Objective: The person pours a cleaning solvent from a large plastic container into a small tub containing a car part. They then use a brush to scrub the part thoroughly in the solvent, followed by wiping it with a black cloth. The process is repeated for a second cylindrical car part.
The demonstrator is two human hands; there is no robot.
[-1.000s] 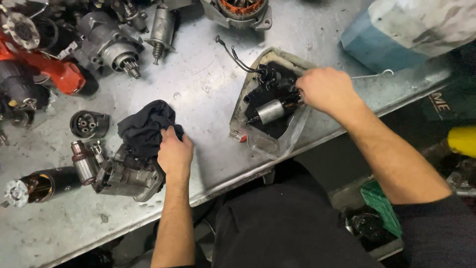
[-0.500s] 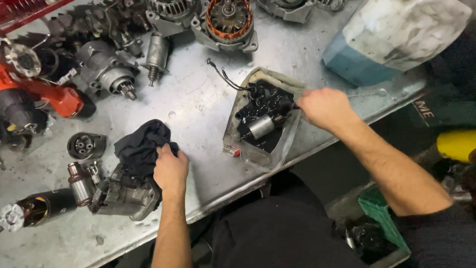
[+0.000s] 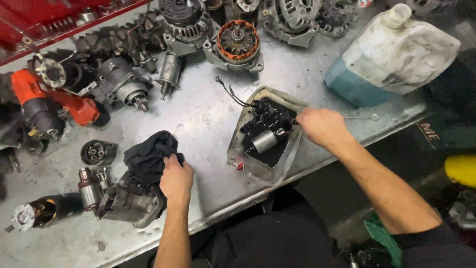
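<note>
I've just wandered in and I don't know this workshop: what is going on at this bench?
A person stands at a grimy metal bench strewn with motor parts. Their left hand presses a dark rag onto a grey motor housing. Their right hand reaches into a clear tray of black liquid, at a small oily motor part lying in it. A large jug of blue fluid lies nearby.

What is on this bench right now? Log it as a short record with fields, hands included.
surface: grey metal workbench
left hand: gripping a dark rag over a grey motor housing
right hand: at the edge of a clear plastic tray holding black oily motor parts
behind the tray: alternator with copper windings
far right: white and blue plastic jug
far left: orange part
</note>
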